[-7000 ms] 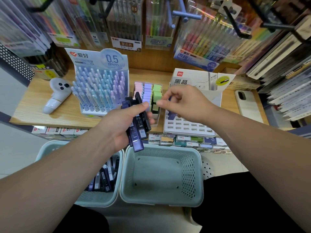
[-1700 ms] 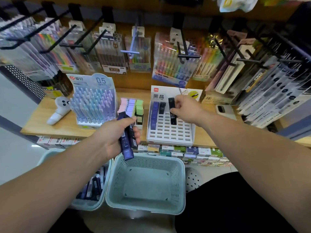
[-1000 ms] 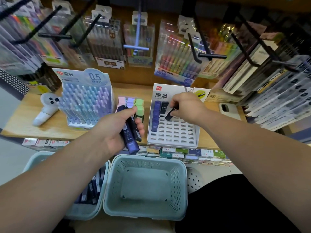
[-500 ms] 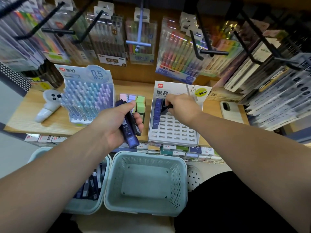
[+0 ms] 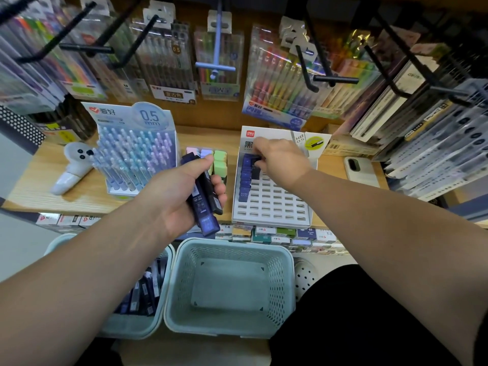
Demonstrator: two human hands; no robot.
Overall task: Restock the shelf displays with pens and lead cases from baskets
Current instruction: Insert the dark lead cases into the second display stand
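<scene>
I count one display tray (image 5: 274, 207) column filled just left of the right hand (image 5: 282, 159), which pinches a dark case (image 5: 255, 169) into the next; left hand (image 5: 171, 199) grips spare lead cases (image 5: 203, 207); most slots empty.

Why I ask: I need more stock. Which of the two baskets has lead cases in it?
The left basket, under the left forearm: dark lead cases lie in it. The right basket shows only its bare bottom.
</scene>
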